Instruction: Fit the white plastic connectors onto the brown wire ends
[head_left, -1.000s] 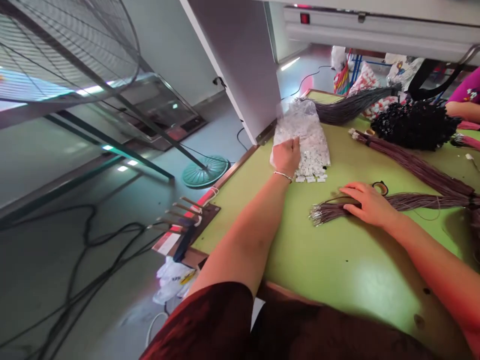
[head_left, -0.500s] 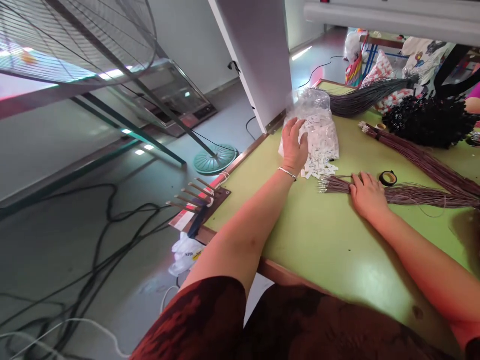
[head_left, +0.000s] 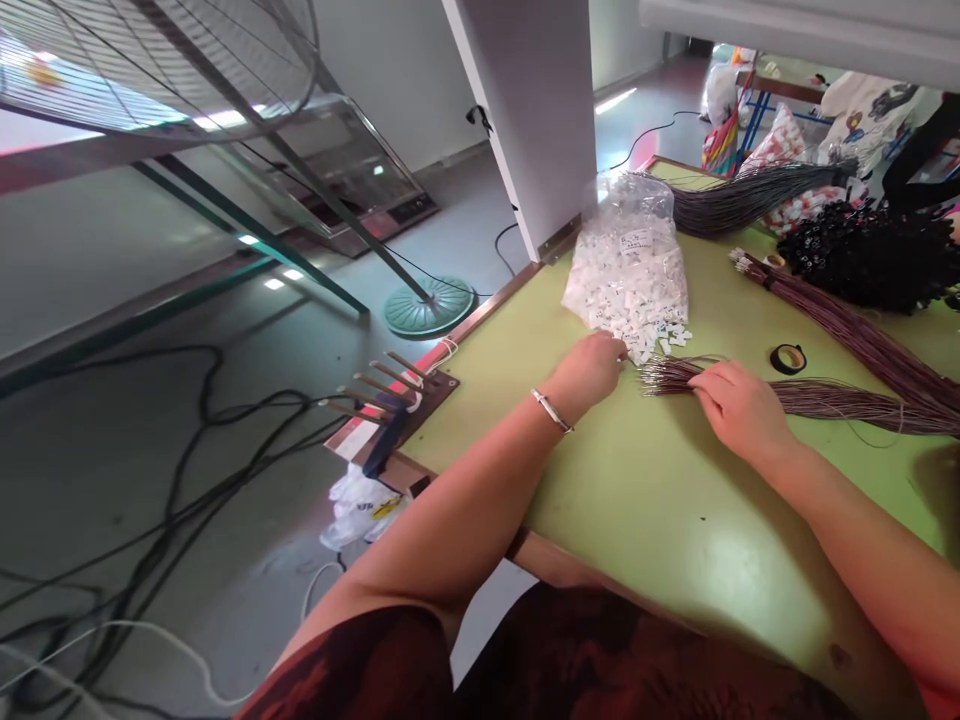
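Observation:
My left hand (head_left: 589,375) is closed, its fingertips together at the near edge of a spill of small white plastic connectors (head_left: 670,337); what sits between them is too small to make out. Behind it, the connectors pour from the mouth of a clear plastic bag (head_left: 626,255). My right hand (head_left: 739,410) pinches at a bundle of thin brown wires (head_left: 832,397), just behind the metal-tipped ends (head_left: 654,376). These tips point left, close to my left fingers. How many wires the right fingers grip is hidden.
A roll of black tape (head_left: 788,359) lies beyond my right hand. Further back are another brown wire bundle (head_left: 832,320), a heap of black parts (head_left: 862,250) and dark wires (head_left: 757,195). A pegged rack (head_left: 405,395) sits on the table's left edge; a fan stand (head_left: 427,305) is beyond.
My left hand has come back from over the bag to the near edge of the loose connectors, and its fingers have closed. My right hand has gone from lying flat on the wires to pinching.

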